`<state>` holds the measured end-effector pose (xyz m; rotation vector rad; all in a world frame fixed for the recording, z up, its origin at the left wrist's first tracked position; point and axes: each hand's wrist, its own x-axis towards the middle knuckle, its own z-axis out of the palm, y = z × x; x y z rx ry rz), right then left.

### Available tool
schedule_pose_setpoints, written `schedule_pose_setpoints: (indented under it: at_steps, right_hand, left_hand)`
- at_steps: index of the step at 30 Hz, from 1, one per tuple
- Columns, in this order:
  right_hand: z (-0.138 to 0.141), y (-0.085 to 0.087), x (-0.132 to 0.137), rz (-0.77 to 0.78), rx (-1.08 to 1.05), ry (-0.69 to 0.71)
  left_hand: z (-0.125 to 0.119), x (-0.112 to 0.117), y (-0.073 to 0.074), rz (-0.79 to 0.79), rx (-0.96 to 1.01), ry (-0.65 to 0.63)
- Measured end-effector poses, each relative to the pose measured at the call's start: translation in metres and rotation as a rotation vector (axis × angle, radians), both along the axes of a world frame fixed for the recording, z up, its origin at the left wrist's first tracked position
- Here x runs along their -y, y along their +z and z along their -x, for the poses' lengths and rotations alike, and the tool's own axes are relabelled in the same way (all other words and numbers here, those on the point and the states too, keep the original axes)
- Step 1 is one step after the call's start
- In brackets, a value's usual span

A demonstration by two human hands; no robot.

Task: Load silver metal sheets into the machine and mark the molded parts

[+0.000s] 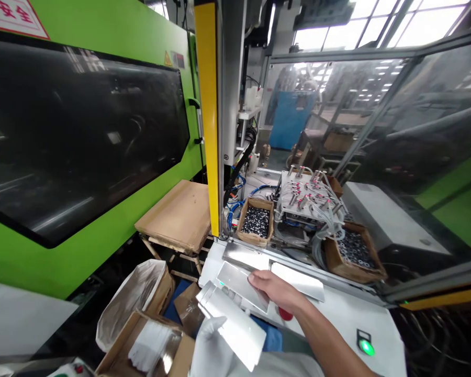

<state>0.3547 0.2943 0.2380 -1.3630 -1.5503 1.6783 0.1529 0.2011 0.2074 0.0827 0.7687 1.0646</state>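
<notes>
My left hand (212, 343), in a white glove, is closed on a glossy white rectangular panel (237, 324), held tilted near my body. My bare right hand (275, 288) grips the right part of a second flat panel (239, 283), greyer in this light, with the thumb on top and the fingers hidden beneath. The two panels are close together and overlap in view; whether they touch I cannot tell. Behind them, another white panel (300, 280) lies along the edge of the white bench (337, 319).
A white fixture plate with metal pins and hoses (306, 191) stands beyond the bench, between cardboard boxes of small dark parts (257, 221) (357, 248). At lower left, an open carton (118, 340) holds white pieces. A yellow post (207, 120) rises by a wooden table (176, 212).
</notes>
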Motion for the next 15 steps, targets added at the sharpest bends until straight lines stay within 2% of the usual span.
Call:
schedule_pose_setpoints:
  at_steps: [2, 5, 8, 10, 13, 15]
  right_hand:
    - [-0.001, 0.004, -0.003, -0.099, 0.034, -0.010]
    - [-0.005, 0.009, -0.017, -0.399, 0.183, -0.098]
    - [-0.006, -0.001, -0.031, -0.723, 0.425, -0.141]
    - [-0.003, -0.012, -0.037, -0.876, 0.567, -0.061]
    - [0.004, -0.024, -0.039, -0.971, 0.698, 0.049]
    - [0.008, -0.022, -0.034, -0.988, 0.705, 0.015]
  left_hand:
    - [0.002, 0.000, 0.001, 0.004, 0.010, 0.022]
    - [0.004, -0.002, 0.007, 0.012, 0.032, 0.031]
    - [0.004, -0.004, 0.018, 0.016, 0.043, 0.023]
    - [0.003, -0.005, 0.025, 0.016, 0.043, 0.020]
    - [0.001, -0.006, 0.032, 0.029, 0.042, 0.003]
    - [0.001, -0.007, 0.033, 0.044, 0.039, -0.015]
